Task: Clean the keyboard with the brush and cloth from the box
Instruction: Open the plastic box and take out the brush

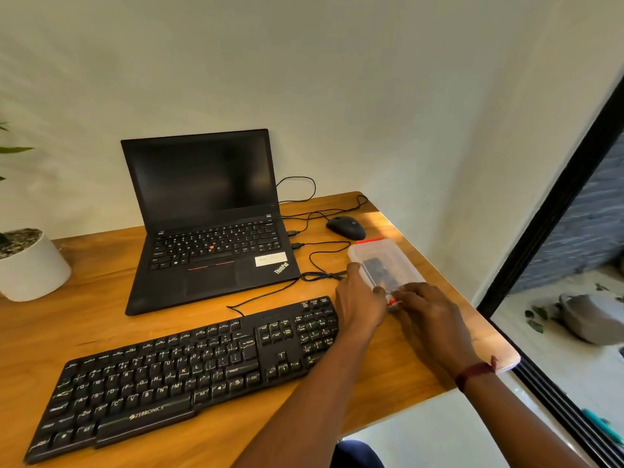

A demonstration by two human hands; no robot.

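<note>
At the right edge of the desk point(101, 282), your left hand point(359, 298) grips the lidded box point(388, 261); your right hand point(427, 309) lays fingertips point(400, 294) on its near red latch point(391, 301); brush and cloth aren't out yet, and the keyboard point(189, 369) beside it waits uncleaned

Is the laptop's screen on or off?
Off: the laptop is open, but its screen is all black, with nothing showing on it.

a black thinkpad laptop point(209, 231), open with a dark screen, sits at the back of the orange-brown wooden desk point(101, 325). thin black cables point(297, 245) plug into its right side. a black computer mouse point(346, 227) lies near the far right corner. a round white plant pot point(32, 268) topped with gravel stands at the left edge. a black window frame point(553, 204) runs down the right.
</note>
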